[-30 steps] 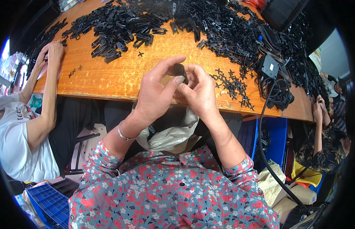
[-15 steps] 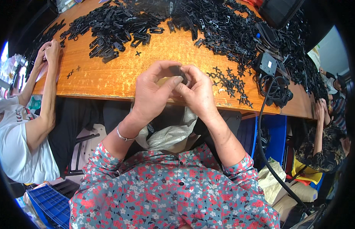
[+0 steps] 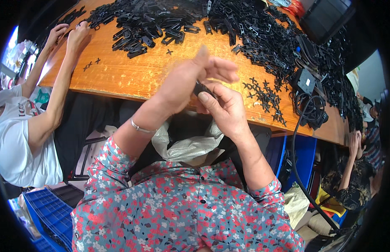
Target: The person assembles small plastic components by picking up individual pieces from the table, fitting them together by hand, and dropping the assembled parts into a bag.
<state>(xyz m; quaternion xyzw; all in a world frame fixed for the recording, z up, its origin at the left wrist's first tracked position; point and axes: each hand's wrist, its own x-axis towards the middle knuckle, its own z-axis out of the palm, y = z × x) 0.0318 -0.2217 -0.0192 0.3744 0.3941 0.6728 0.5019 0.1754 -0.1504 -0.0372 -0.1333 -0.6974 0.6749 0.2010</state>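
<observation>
- Right hand pinches a small black part over the table's near edge.
- Left hand, blurred, is spread beside it, gripping nothing visible.
- Black crosses lie scattered near the right hand.
- Heaped black clips block the far side; a black box sits rightward.
- Pale sack gapes below.

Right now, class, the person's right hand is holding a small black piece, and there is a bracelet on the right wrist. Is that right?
Not quite: the bracelet is on the left wrist, not the right, as the head view shows. The person's right hand is indeed holding a small black piece.
</observation>
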